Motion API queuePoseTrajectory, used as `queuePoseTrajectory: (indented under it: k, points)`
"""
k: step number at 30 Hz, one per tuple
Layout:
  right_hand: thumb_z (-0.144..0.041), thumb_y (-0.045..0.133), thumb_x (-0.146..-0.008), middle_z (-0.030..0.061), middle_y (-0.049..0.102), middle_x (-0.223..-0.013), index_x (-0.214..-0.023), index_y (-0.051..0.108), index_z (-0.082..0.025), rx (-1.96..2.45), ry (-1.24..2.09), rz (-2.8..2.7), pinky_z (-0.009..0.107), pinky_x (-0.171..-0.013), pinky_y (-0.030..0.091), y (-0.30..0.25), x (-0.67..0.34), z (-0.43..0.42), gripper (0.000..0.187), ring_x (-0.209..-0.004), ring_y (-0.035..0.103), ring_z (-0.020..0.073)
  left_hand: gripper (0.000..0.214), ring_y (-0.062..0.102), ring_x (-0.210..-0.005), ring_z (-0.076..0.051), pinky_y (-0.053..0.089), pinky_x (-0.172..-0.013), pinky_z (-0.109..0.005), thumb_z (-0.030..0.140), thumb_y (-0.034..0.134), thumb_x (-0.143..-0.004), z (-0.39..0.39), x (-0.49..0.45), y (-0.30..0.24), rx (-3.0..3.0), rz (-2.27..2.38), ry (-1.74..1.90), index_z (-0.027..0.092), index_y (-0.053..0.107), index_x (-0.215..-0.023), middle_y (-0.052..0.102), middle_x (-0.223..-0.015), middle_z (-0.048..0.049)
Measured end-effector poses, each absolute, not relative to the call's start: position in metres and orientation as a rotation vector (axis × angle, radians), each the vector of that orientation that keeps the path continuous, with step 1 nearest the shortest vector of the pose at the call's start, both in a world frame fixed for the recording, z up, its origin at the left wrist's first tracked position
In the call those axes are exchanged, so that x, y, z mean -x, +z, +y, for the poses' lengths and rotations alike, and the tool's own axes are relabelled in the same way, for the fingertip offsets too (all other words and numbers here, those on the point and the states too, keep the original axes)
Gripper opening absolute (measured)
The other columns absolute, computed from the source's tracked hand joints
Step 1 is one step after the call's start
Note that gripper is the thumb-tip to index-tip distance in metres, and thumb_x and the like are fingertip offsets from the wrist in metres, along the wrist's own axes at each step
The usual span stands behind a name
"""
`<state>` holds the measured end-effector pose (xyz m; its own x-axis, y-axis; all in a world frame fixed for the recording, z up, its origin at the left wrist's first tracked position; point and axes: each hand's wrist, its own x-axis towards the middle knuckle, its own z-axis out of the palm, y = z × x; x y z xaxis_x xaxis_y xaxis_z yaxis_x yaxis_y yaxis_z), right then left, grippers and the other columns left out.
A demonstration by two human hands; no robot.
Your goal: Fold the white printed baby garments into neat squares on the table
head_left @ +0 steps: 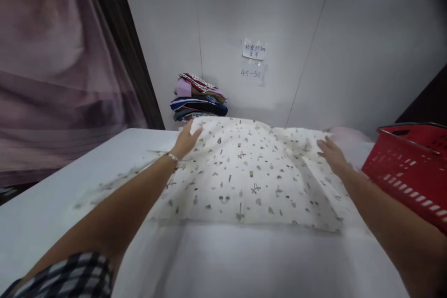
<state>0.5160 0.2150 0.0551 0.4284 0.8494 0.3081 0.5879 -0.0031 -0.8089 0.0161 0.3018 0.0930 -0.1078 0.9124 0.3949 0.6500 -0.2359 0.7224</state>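
A white cloth with small dark prints (244,172) lies spread on the white table (52,195). My left hand (186,142) rests flat on the cloth's far left corner, fingers stretched out. My right hand (331,153) lies flat on the cloth's far right part, fingers apart. Both arms reach forward across the table. Neither hand grips anything.
A stack of folded clothes (199,98) sits at the back against the white wall. A red plastic basket (412,167) stands at the right edge of the table. Paper labels (254,58) are stuck on the wall. A pinkish curtain (52,65) hangs at the left.
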Motion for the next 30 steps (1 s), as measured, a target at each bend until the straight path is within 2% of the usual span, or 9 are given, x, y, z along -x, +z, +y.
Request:
queuePoseTrajectory:
  k: [2,4,7,9,12,17,22,28,30]
  points:
    - [-0.051,0.051,-0.08,0.012,0.055,-0.127,-0.126,0.051,-0.018,1.781,0.353,-1.359,0.039,-0.094,0.045,0.032,-0.506,0.189,0.057,-0.114,0.053,0.0258,0.06,0.035,-0.129,-0.024,0.029,-0.106,-0.037,0.046,0.048,-0.084,0.271,-0.007,0.068,-2.109,1.685,1.113,0.019,0.037,-0.135,0.034,-0.144,-0.008]
    - [-0.051,0.052,-0.077,0.0105,0.059,-0.122,-0.115,0.061,-0.018,1.845,0.344,-1.56,0.041,-0.095,0.043,0.014,-0.501,0.153,0.051,-0.114,0.053,0.0279,0.055,0.037,-0.128,-0.023,0.034,-0.104,-0.036,0.05,0.043,-0.084,0.232,0.01,0.051,-2.261,1.661,0.937,0.02,0.045,-0.13,0.036,-0.143,-0.0058]
    - [-0.051,0.047,-0.077,0.0077,0.059,-0.123,-0.108,0.066,-0.021,1.859,0.294,-1.712,0.035,-0.087,0.05,-0.009,-0.512,0.094,0.047,-0.116,0.051,0.0269,0.049,0.039,-0.127,-0.024,0.037,-0.101,-0.038,0.054,0.04,-0.085,0.169,0.041,0.033,-2.434,1.646,0.704,0.023,0.055,-0.12,0.044,-0.138,-0.0049]
    - [-0.053,0.046,-0.076,0.0075,0.058,-0.124,-0.104,0.067,-0.022,1.919,0.223,-1.719,0.034,-0.079,0.054,-0.025,-0.532,0.058,0.047,-0.117,0.051,0.0279,0.045,0.041,-0.125,-0.024,0.032,-0.105,-0.044,0.052,0.041,-0.085,0.131,0.058,0.022,-2.591,1.593,0.613,0.025,0.057,-0.118,0.048,-0.135,-0.0048]
    - [-0.052,0.043,-0.075,0.01,0.059,-0.123,-0.104,0.067,-0.019,2.038,0.02,-1.706,0.04,-0.084,0.052,-0.053,-0.576,0.014,0.05,-0.116,0.052,0.03,0.042,0.041,-0.126,-0.024,0.03,-0.106,-0.046,0.043,0.043,-0.086,0.092,0.069,0.004,-2.734,1.535,0.493,0.027,0.052,-0.123,0.046,-0.137,-0.0044]
    - [-0.031,0.041,-0.072,0.0105,0.056,-0.126,-0.12,0.057,-0.015,2.185,-0.221,-1.775,0.04,-0.099,0.042,-0.085,-0.626,-0.02,0.054,-0.12,0.048,0.0269,0.05,0.039,-0.127,-0.022,0.029,-0.106,-0.046,0.017,0.041,-0.08,0.088,0.057,-0.017,-2.738,1.605,0.35,0.023,0.045,-0.13,0.044,-0.138,-0.0058]
    - [-0.019,0.038,-0.07,0.014,0.053,-0.129,-0.122,0.055,-0.008,2.223,-0.371,-1.852,0.039,-0.103,0.037,-0.075,-0.617,-0.007,0.056,-0.125,0.042,0.0261,0.059,0.046,-0.12,-0.021,0.033,-0.103,-0.039,-0.001,0.036,-0.07,0.113,0.028,-0.012,-2.625,1.777,0.242,0.018,0.053,-0.123,0.053,-0.129,-0.0078]
    - [-0.017,0.036,-0.066,0.0126,0.064,-0.113,-0.109,0.065,-0.011,2.355,-0.118,-1.804,0.037,-0.095,0.044,-0.045,-0.615,0.001,0.052,-0.108,0.058,0.0254,0.049,0.057,-0.105,-0.023,0.044,-0.086,-0.036,0.002,0.038,-0.072,0.108,0.016,0.009,-2.484,1.911,0.079,0.019,0.059,-0.113,0.062,-0.114,-0.0095]
    - [-0.023,0.037,-0.065,0.0126,0.067,-0.105,-0.103,0.067,-0.016,2.315,-0.052,-1.765,0.038,-0.089,0.048,-0.04,-0.626,-0.017,0.049,-0.101,0.062,0.0282,0.048,0.058,-0.104,-0.023,0.045,-0.085,-0.036,0.003,0.037,-0.074,0.094,0.02,0.013,-2.485,1.897,0.078,0.021,0.06,-0.112,0.063,-0.112,-0.0082]
